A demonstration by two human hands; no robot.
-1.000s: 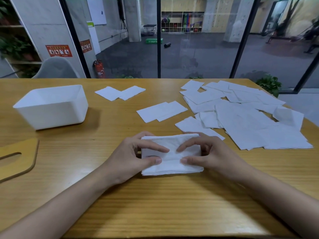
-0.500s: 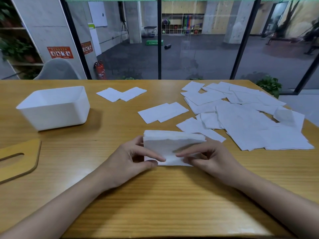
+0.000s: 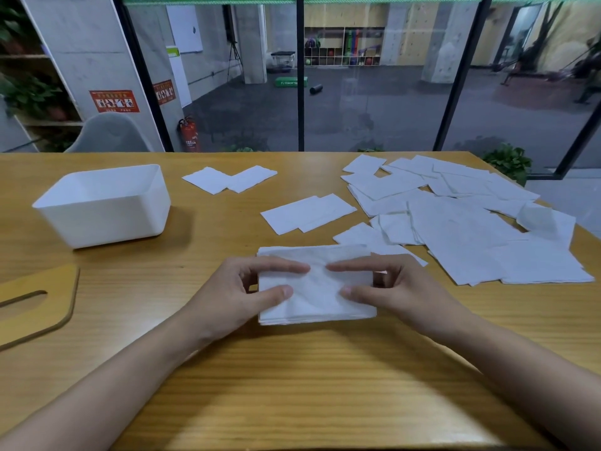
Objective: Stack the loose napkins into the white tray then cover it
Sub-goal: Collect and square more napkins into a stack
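Note:
A stack of white napkins (image 3: 317,292) lies flat on the wooden table in front of me. My left hand (image 3: 242,296) grips its left edge, thumb and forefinger on top. My right hand (image 3: 398,289) grips its right edge the same way. The white tray (image 3: 100,216) stands empty at the far left. A wooden lid with a slot (image 3: 39,307) lies at the left edge, near the tray. Loose napkins (image 3: 461,219) are spread in a big overlapping pile to the right. A pair of napkins (image 3: 307,213) lies in the middle and another pair (image 3: 229,179) farther back.
The table's far edge meets a glass wall with black frames. A grey chair (image 3: 110,133) stands behind the table at the left. Bare wood shows between the tray and the napkin stack and in front of my arms.
Half a second ago both hands held the stack tipped up on its edge. Now it lies flat on the table again, with both hands still on its ends.

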